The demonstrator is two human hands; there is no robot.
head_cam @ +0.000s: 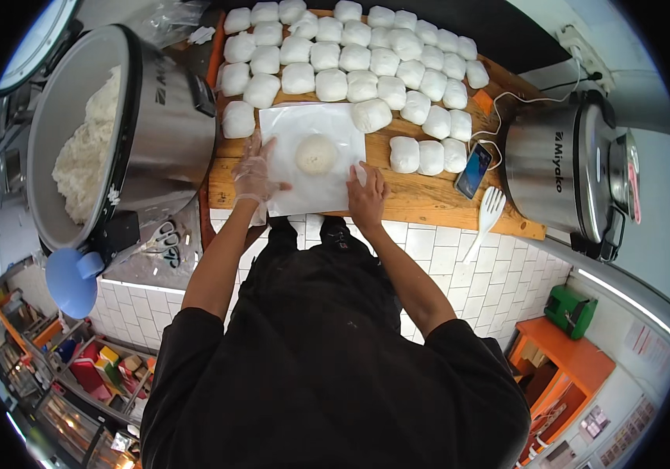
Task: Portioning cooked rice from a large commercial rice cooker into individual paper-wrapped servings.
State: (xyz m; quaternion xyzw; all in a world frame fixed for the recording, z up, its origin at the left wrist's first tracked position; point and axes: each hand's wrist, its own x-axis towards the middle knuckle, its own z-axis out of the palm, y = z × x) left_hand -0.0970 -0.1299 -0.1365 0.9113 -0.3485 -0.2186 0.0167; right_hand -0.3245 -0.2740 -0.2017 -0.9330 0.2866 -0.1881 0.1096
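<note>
A rounded mound of cooked rice (316,155) lies on the middle of a white paper sheet (294,196) at the front of the wooden table (411,196). My left hand (255,173), in a clear plastic glove, rests with spread fingers on the sheet's left edge. At the sheet's right edge is my right hand (366,190), its fingers curled; whether they pinch the paper is hard to tell. Many white wrapped bundles (330,85) stand in rows behind the sheet, and one wrapped bundle (372,115) touches its upper right corner.
A large open rice cooker (165,140) holding rice (88,152) stands left, with scissors (166,240) near it. To the right are three wrapped bundles (431,157), a phone (473,170) on a cable, a white serving fork (490,211) overhanging the table edge, and a Miyako cooker (540,164).
</note>
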